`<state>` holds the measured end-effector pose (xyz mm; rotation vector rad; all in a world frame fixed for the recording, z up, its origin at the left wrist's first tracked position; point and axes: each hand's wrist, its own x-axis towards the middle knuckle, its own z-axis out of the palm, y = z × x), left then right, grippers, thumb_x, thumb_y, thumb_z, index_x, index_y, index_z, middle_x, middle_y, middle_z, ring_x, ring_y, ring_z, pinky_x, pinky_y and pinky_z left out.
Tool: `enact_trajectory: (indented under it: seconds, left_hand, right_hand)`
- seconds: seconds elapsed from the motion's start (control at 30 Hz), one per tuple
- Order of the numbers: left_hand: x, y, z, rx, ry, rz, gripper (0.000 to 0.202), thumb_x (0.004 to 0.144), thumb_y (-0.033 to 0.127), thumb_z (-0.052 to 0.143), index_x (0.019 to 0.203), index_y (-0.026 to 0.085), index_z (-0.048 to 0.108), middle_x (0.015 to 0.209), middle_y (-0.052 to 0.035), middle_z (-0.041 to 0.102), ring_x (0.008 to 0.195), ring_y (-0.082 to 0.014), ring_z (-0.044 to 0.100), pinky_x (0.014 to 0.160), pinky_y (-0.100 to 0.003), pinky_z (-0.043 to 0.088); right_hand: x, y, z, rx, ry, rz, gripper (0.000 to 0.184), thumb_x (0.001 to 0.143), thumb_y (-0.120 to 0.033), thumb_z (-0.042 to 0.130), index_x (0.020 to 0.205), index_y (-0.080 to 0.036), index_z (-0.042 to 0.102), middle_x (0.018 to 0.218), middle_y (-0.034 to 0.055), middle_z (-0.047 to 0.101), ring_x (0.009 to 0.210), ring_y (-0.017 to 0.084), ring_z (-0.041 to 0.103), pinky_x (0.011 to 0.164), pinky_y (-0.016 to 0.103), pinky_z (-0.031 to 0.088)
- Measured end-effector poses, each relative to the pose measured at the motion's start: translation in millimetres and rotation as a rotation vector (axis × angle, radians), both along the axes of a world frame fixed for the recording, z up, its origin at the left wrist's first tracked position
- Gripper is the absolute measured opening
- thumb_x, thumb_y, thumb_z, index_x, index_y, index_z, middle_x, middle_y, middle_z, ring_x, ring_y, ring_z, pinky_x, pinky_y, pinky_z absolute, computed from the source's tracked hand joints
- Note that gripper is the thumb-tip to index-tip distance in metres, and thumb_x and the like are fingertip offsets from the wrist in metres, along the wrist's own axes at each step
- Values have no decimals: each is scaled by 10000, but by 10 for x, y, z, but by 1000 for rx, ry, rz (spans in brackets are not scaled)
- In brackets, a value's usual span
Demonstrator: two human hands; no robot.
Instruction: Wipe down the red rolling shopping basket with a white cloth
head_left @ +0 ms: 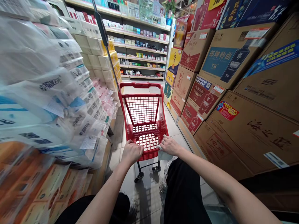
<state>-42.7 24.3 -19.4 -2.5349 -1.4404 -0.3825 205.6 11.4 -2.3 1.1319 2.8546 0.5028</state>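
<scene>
A small red shopping cart (143, 109) stands in a shop aisle right in front of me, its basket holding nothing I can see. My left hand (132, 151) is closed around the near rim of the cart on the left side. My right hand (169, 145) grips the same rim on the right, with a pale scrap of paper or cloth (163, 154) pressed under its fingers. My legs in black trousers show below my arms.
Plastic-wrapped tissue packs (53, 102) are stacked high on the left. Large cardboard liquor boxes (233, 93) line the right side. Shelves of small goods (142, 46) close the aisle at the far end. A dark pole (105, 40) slants up from the cart. The floor is grey tile (149, 193).
</scene>
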Motion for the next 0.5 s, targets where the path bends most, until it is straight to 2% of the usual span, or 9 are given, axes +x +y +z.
enact_trajectory:
  seconds: [0.2, 0.5]
  left_hand:
    - [-29, 12, -18, 13, 30, 11, 542, 908, 262, 261, 540, 177, 649, 627, -87, 693, 584, -166, 587, 867, -392, 334]
    - [-25, -39, 16, 32, 78, 1, 550, 923, 278, 252, 578, 169, 667, 664, -94, 706, 620, -176, 607, 857, -406, 331]
  right_hand:
    - [-187, 41, -103, -73, -21, -18, 424, 897, -497, 466, 880, -115, 651, 820, 125, 685, 800, 227, 602, 810, 394, 392]
    - [-372, -6, -117, -69, 0, -25, 409, 882, -495, 499, 850, -119, 655, 808, 127, 690, 774, 226, 615, 726, 350, 391]
